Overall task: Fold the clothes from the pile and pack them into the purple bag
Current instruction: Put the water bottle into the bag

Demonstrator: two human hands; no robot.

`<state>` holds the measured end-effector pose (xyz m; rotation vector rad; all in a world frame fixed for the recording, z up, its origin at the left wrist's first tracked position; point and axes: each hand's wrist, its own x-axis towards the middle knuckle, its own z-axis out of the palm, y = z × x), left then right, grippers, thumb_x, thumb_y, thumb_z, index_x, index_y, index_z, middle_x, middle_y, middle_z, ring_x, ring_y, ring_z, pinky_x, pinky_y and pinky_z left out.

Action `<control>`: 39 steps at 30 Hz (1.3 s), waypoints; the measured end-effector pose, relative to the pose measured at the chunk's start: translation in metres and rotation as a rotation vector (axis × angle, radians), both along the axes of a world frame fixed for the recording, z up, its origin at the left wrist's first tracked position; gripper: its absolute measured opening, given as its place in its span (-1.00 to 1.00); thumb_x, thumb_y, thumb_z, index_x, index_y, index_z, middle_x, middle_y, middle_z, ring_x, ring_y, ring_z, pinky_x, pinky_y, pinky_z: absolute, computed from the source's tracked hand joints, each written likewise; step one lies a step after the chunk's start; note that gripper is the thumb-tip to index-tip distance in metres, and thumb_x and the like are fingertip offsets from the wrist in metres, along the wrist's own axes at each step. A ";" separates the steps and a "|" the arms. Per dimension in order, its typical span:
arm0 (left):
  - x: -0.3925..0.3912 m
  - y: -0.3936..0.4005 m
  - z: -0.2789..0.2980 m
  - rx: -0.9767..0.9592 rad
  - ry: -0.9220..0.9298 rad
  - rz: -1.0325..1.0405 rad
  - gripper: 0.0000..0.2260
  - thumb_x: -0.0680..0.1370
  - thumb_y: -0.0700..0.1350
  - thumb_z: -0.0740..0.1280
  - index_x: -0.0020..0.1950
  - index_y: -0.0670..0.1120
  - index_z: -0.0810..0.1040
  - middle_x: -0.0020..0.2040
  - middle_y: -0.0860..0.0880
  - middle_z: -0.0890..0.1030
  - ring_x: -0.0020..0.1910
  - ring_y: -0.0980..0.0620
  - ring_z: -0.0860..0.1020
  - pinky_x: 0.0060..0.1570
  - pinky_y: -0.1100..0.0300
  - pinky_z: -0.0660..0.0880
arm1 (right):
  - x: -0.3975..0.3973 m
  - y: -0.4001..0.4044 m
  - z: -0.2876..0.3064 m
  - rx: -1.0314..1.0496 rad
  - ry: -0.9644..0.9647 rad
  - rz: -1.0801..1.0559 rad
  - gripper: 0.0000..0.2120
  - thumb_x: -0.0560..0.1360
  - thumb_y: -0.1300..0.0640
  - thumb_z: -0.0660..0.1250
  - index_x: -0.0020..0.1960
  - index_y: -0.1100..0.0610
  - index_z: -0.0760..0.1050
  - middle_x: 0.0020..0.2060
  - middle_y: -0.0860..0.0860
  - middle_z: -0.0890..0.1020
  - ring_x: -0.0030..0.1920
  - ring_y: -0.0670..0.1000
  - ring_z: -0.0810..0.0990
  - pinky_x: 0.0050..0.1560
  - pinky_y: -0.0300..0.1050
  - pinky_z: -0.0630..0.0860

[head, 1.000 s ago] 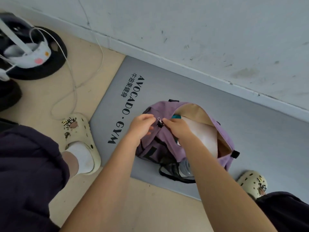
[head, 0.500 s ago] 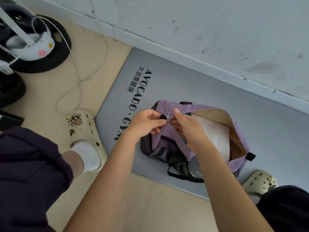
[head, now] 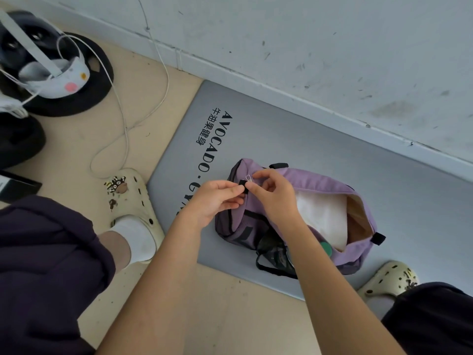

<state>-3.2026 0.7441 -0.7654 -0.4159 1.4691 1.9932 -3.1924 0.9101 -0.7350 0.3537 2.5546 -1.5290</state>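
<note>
**Both hands at the zip end of the purple bag**

The purple bag (head: 330, 187) lies on its side on a grey mat (head: 320, 139), which sits on the tan floor (head: 230, 316) against a pale wall (head: 307, 42). The mat carries black lettering, "AVOCADO · GYM", along its left part, beside a line of characters.

Left hand (head: 215, 201): thumb and forefinger pinch a small black tab (head: 243, 187) at the bag's left end; the other fingers are curled under. The grip there is closed on the tab.

Right hand (head: 273, 194): fingers curled, tips pinching at the metal zipper pull (head: 248, 178), which stands up just above the black tab. The two hands are nearly touching over that end of the bag.

To the right of the hands the bag's mouth gapes. White folded clothing (head: 322, 219) lies inside, with a tan lining (head: 358, 208) showing at the far right side of the opening. A black strap (head: 271, 267) loops out from the bag's near side onto the mat. A small green round patch (head: 325, 247) shows on the near edge of the bag beside the right forearm.

Around: a cream clog (head: 133, 196) with charms and a white sock at left, touching the mat's left edge; a second cream clog (head: 391, 280) at near right, by the mat's near edge. Dark shorts cover both knees. Far left, a white cable (head: 122, 119) trails across the floor from a dark round object (head: 71, 98) holding a white item with a pink spot.
</note>
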 end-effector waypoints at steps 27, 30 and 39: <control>-0.006 0.045 0.046 -0.735 0.592 0.007 -0.88 0.47 -0.08 0.35 -0.01 0.08 0.56 -0.05 0.16 0.57 -0.12 0.27 0.50 -0.14 0.50 0.35 | 0.049 0.111 0.018 0.081 -0.142 -0.350 -0.87 0.42 0.09 0.50 -0.19 0.10 0.58 -0.31 -0.05 0.67 -0.23 -0.05 0.62 -0.20 -0.22 0.46; 0.007 0.092 0.053 -0.742 0.721 -0.274 -0.80 0.52 0.04 0.30 0.11 0.05 0.59 0.04 0.10 0.60 0.00 0.14 0.55 0.00 0.24 0.50 | 0.048 0.109 0.016 -0.043 -0.141 -0.405 -0.88 0.42 0.12 0.51 -0.19 0.13 0.60 -0.27 0.04 0.69 -0.25 0.01 0.60 -0.19 -0.17 0.53; 0.033 0.121 0.010 -0.828 0.657 -0.476 -0.67 0.57 0.20 0.27 0.06 -0.06 0.48 0.05 0.00 0.41 -0.04 -0.02 0.50 -0.05 0.08 0.44 | 0.056 0.147 0.014 0.051 -0.130 -0.391 -0.83 0.41 0.13 0.51 -0.30 0.06 0.56 -0.35 -0.10 0.67 -0.25 -0.07 0.63 -0.17 -0.23 0.53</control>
